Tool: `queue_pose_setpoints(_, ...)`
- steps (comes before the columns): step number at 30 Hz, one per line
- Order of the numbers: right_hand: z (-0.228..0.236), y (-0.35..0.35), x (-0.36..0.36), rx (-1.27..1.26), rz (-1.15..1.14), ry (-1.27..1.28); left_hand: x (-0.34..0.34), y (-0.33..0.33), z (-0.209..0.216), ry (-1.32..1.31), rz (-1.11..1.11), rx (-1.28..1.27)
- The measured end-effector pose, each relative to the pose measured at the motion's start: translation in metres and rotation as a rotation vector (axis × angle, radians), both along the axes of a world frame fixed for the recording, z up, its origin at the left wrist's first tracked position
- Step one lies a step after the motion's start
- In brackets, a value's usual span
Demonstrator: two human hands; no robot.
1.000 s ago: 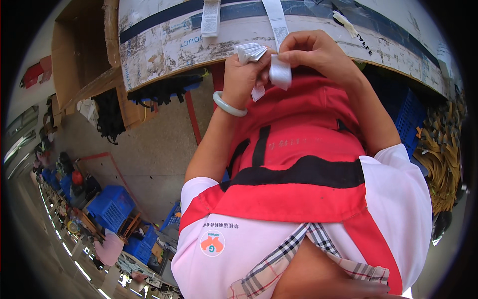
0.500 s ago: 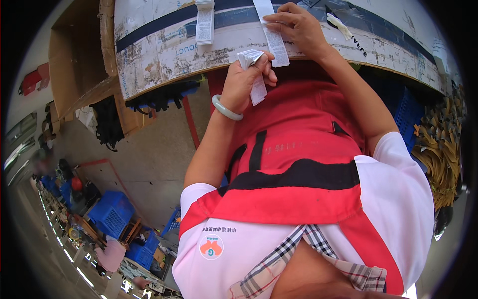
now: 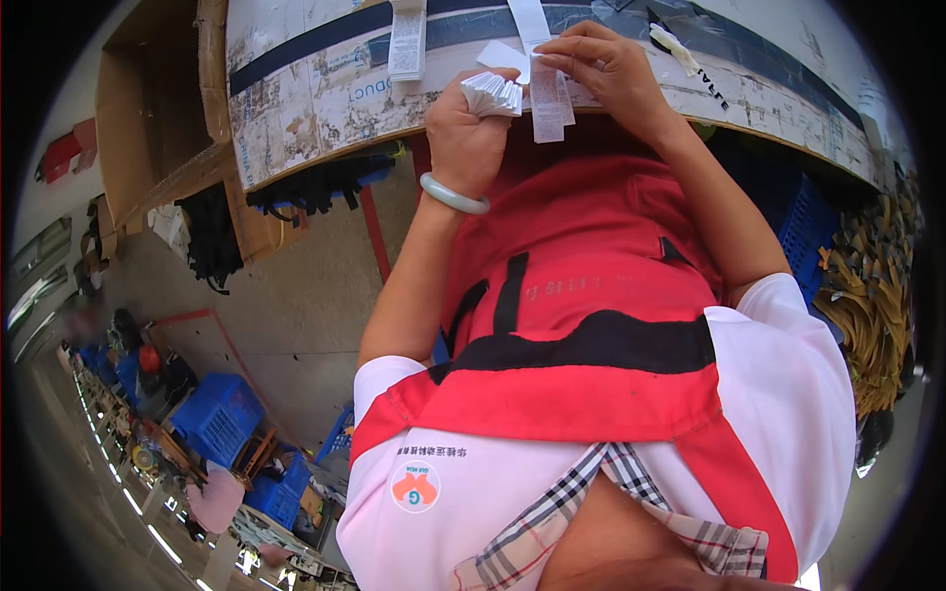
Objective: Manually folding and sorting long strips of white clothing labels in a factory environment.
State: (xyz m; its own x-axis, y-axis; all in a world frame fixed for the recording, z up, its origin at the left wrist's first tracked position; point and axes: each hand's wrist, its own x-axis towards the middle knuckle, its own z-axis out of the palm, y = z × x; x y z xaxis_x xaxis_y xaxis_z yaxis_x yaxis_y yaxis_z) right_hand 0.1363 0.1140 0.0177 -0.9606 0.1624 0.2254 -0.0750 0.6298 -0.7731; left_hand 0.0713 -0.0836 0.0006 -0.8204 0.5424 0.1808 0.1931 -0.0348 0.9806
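Observation:
A bundle of white printed labels (image 3: 491,95), folded so their edges fan out, is clasped in my left hand (image 3: 463,138) at the table's near edge. Just to its right, my right hand (image 3: 623,84) pinches the upper end of a printed label (image 3: 548,106), whose lower end hangs at the edge. Behind that label a long white label strip (image 3: 530,22) lies on the table, partly covered. A blank-looking white piece (image 3: 501,57) shows between the two hands. Farther left lies another stack of printed labels (image 3: 406,44).
The worn table (image 3: 305,108) is covered with taped, printed sheeting. A crumpled white strip (image 3: 672,49) lies right of my right hand. An open cardboard box (image 3: 148,108) stands at left. Below the table at right are a blue crate (image 3: 803,231) and a heap of tan strips (image 3: 877,295).
My left hand has turned and moved slightly left, so the bundle's folded edges now face up. My right hand has moved slightly down and right, now pinching a label that was not there before.

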Motion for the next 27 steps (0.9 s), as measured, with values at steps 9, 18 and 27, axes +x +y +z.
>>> queue_pose_setpoints(9, 0.04, -0.011, 0.001, -0.027, -0.184, 0.436, 0.018, 0.005, 0.015, -0.3, -0.106, 0.001)
queue_pose_setpoints(18, -0.019, 0.008, -0.012, 0.187, -0.106, 0.141, 0.018, 0.001, 0.0, -0.526, -0.23, -0.107)
queue_pose_setpoints(27, 0.019, -0.004, 0.005, -0.164, -0.034, 0.042, 0.006, -0.002, 0.012, 0.085, 0.059, -0.004)
